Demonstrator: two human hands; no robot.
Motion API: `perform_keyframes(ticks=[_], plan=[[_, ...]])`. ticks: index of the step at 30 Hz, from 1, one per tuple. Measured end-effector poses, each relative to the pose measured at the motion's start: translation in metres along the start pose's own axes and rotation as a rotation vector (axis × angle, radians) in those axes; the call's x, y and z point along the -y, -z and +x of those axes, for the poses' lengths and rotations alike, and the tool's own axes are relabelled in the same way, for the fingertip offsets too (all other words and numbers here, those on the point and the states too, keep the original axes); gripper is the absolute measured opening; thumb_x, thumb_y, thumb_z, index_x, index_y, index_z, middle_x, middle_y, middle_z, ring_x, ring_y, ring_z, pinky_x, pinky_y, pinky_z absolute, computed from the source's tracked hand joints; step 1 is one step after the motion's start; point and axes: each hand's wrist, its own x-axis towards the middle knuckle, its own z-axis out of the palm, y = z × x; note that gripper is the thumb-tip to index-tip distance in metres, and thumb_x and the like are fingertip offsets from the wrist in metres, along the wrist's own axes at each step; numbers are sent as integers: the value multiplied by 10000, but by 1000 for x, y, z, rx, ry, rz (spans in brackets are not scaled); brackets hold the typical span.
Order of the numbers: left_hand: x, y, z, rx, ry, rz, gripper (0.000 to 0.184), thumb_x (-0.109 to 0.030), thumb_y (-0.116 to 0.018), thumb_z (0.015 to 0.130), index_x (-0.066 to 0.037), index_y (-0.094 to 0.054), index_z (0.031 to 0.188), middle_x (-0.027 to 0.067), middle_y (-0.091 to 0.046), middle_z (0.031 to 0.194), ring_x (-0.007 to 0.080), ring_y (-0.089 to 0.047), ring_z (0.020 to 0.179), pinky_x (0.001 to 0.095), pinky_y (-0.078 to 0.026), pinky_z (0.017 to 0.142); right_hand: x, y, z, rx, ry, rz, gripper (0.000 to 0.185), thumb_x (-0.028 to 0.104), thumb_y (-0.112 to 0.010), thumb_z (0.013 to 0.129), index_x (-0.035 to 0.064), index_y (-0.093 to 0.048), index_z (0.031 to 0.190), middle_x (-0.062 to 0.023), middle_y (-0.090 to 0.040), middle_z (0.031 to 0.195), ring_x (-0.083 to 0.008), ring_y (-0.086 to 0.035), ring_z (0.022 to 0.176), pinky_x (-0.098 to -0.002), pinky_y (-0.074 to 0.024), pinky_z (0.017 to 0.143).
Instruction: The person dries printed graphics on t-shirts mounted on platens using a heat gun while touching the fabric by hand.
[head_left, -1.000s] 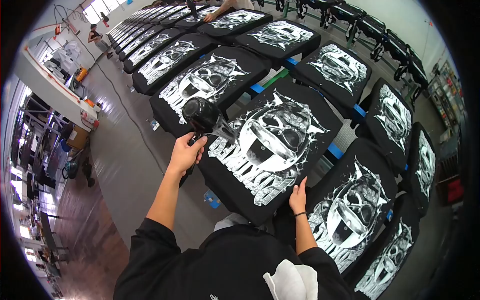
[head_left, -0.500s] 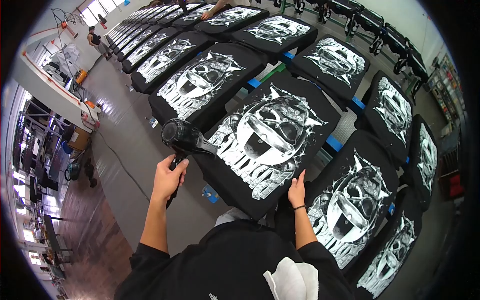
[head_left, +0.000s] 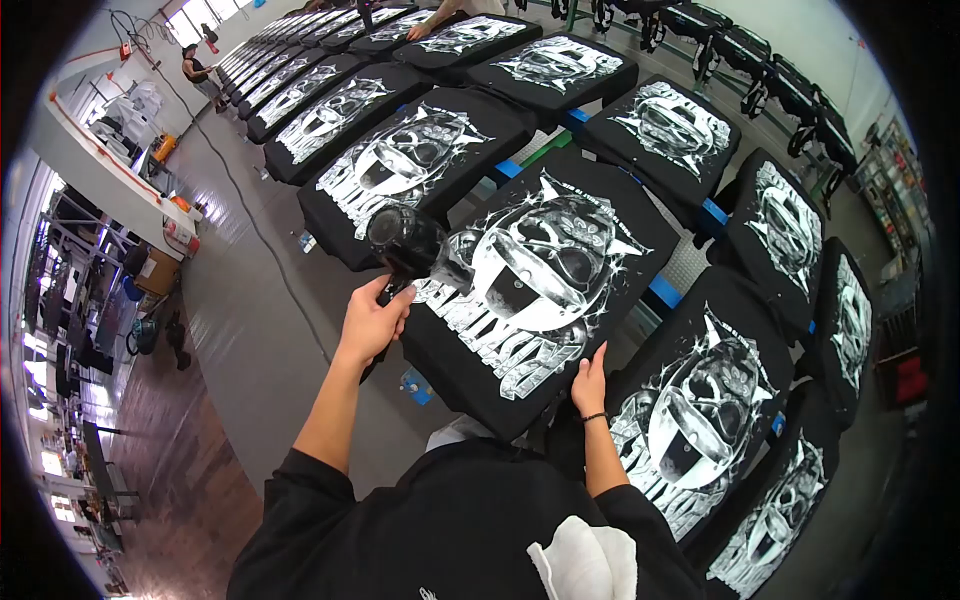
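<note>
A black hair dryer (head_left: 408, 240) is gripped by its handle in my left hand (head_left: 376, 318), its nozzle over the left edge of the white print on the nearest black shirt (head_left: 450, 370). That shirt lies flat on a board in front of me. The print (head_left: 540, 265) shows a skull-like figure with lettering below. My right hand (head_left: 589, 382) rests at the shirt's near right edge, fingers stretched along it; what the palm touches underneath is hidden.
More printed black shirts (head_left: 700, 400) lie on boards to the right and in rows toward the back left. A blue bracket (head_left: 416, 386) juts below the near board. A person (head_left: 196, 72) stands far left; another person's arm (head_left: 432, 20) reaches over a far board.
The hair dryer in my left hand swung out left past the shirt's edge, then came back right over the print. My right hand has stayed near the shirt's edge.
</note>
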Motion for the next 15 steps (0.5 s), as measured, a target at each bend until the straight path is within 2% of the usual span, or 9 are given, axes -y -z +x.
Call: perform_keyframes(ticks=[4, 11, 15], plan=[[2, -3, 7, 22, -59, 105, 218, -217, -705, 911, -16, -633, 958, -10, -571, 656, 48, -502, 499, 222, -387, 434, -1, -1, -1, -14, 11, -5, 657, 198, -423, 1026, 98, -90, 1584, -340, -598, 1205, -494, -595, 1060, -482, -468, 896], [5, 18, -26, -4, 32, 53, 203, -207, -705, 908, -22, -636, 953, -12, -568, 662, 48, -501, 501, 221, -389, 438, 8, 1, -2, 11, -63, 21, 649, 204, -415, 1028, 89, -96, 1581, -340, -610, 1180, -495, -592, 1065, -485, -467, 896], [12, 27, -43, -63, 36, 103, 212, -212, -707, 906, -19, -626, 936, -16, -566, 649, 49, -503, 496, 225, -393, 441, -1, -3, 0, -22, -20, 25, 649, 200, -419, 1025, 89, -103, 1581, -340, -594, 1217, -494, -585, 1085, -480, -466, 908]])
